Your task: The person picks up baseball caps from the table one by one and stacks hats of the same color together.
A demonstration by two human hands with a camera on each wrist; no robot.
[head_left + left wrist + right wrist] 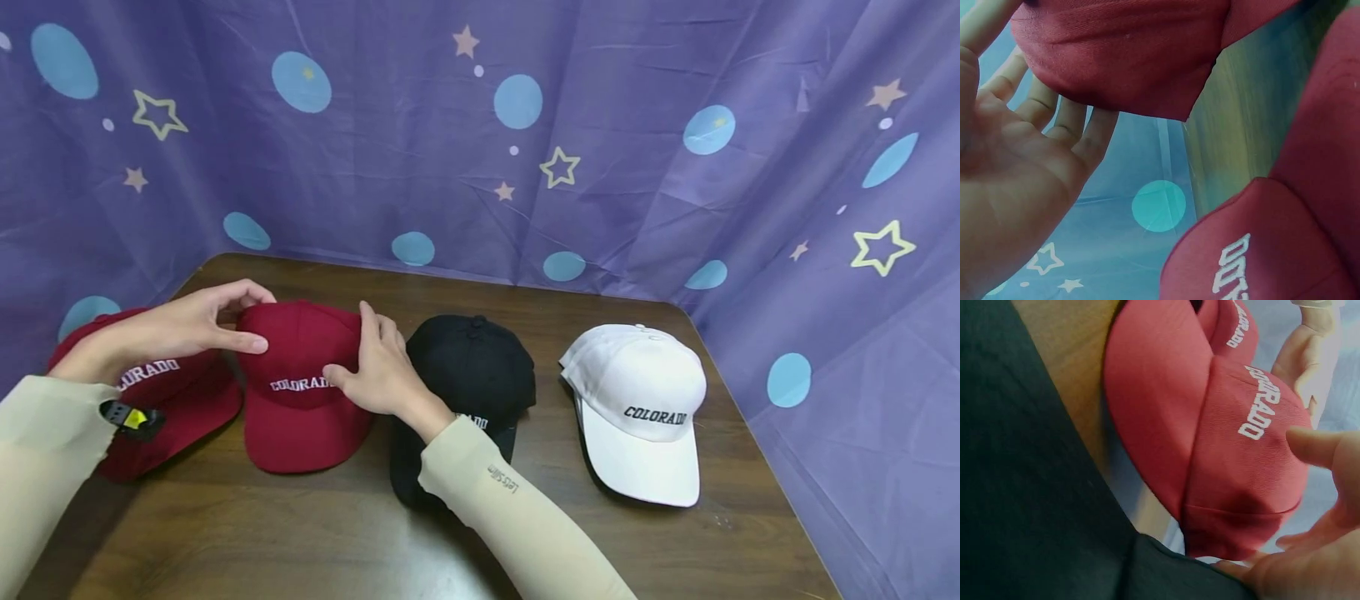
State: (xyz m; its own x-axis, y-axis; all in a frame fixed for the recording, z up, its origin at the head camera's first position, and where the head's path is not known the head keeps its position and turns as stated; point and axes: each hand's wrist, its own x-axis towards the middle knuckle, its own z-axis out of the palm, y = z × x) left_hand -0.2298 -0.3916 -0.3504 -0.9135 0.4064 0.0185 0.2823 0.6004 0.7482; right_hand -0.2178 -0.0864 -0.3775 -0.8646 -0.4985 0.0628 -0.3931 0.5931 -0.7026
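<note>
My left hand [198, 321] holds the upper left side of a red baseball cap [300, 437], thumb at its front and fingers behind. My right hand [378, 367] grips the same cap from the right, its thumb beside the white COLORADO lettering. From the right wrist view, this red cap [1154, 406] shows its brim and crown, with the right fingers partly hidden behind it. Another red cap [202, 408] lies to the left, partly covered by my left forearm. Whether the held cap touches the table cannot be told.
A black cap [472, 358] sits right of the held cap, partly behind my right forearm. Farther right are white caps [637, 450], apparently stacked, with a dark edge beneath the brim. All stand on a brown wooden table [285, 533]. A purple patterned curtain [420, 150] hangs behind.
</note>
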